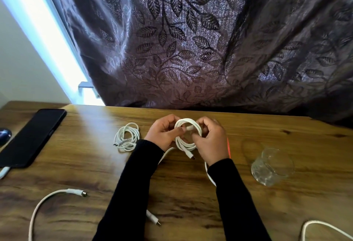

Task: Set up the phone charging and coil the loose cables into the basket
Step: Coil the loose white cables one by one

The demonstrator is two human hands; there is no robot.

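Wooden desk [191, 193] pushed up against a dark leaf-patterned curtain [191, 40], daylight slicing in along the far left edge. Centre stage: both hands up off the wood, working one white cable coil [186, 139]. Left hand [164, 133] pinching the near-left side of the loops, thumb and forefinger closed on a short end piece inside the ring, probably feeding it through to lock the bundle. Right hand [212, 141] curled round the opposite side, fingers hooked through the ring, bracing it so the turns stay stacked. One connector dangling free just below the grip, pointing down toward the wrists. Just left of the grip, lying flat and apart from the hands: a second coil [127, 137], already wound and seemingly parked until the basket comes into play. No basket in view, though. Far left of the grip, the phone [32, 137] face up, dark screen, a white plug [4, 172] at its near end, so charging looks set up. Right of the grip, a clear glass [272, 166] standing well apart. Count so far: two coils, one phone, one glass, and at least three loose white cable runs across the near desk, their joins hidden by the black sleeves.
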